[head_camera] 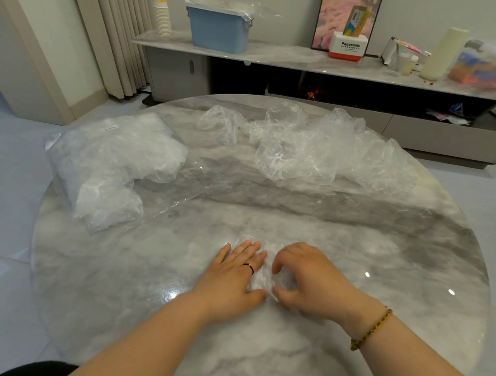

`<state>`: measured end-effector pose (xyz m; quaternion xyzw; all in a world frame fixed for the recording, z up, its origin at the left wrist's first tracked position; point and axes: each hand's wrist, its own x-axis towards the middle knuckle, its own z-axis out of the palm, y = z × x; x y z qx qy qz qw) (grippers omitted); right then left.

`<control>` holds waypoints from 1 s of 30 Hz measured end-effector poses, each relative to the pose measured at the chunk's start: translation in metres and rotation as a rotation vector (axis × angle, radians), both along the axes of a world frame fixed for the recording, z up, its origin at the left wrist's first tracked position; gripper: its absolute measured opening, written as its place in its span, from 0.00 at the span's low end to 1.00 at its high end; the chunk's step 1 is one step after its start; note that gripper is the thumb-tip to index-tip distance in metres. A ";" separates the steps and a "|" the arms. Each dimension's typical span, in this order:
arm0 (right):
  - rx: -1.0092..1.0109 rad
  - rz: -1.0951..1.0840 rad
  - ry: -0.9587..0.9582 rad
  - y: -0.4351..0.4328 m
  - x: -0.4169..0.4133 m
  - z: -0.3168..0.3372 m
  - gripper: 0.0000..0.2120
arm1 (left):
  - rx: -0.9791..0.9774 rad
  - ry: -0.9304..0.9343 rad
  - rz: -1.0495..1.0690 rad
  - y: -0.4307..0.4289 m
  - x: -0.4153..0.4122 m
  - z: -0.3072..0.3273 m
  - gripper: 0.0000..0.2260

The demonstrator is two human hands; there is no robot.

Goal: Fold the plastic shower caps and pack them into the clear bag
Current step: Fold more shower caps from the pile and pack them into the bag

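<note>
- A round grey marble table [271,204] with a glossy top fills the view; it stands on a pale tiled floor.
- Beyond the table's far edge runs a long marble shelf [276,56]. On it are one blue bin [217,32], one stack of paper cups [162,18], one white-and-red box [347,48] and one framed picture [343,1] leaning on the wall.
- A pleated curtain [118,41] hangs past the table's far left.
- At the table's near middle, the left hand [232,279] lies palm down, fingers straight and together, pressing on the folded shower cap [262,280].
- The right hand [307,274] is just beside it, fingers curled, thumb and forefinger pinching the same cap's right side.
- The cap is a small crumpled wad flat on the table, between the two hands.
- One clear bag [106,164], stuffed with plastic, lies on the table's far left part.
- One loose pile of shower caps [311,146] sprawls over the table's far right part; how many are in it cannot be told.
- One dark ring [249,267] is on the left hand and one beaded bracelet [371,330] on the right wrist.
</note>
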<state>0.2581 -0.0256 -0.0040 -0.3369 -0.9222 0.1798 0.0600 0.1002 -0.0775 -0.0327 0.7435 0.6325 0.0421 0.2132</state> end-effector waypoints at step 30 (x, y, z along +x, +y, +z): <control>-0.841 -0.478 0.750 -0.022 -0.038 0.027 0.06 | 0.024 -0.663 0.575 -0.050 -0.062 0.061 0.07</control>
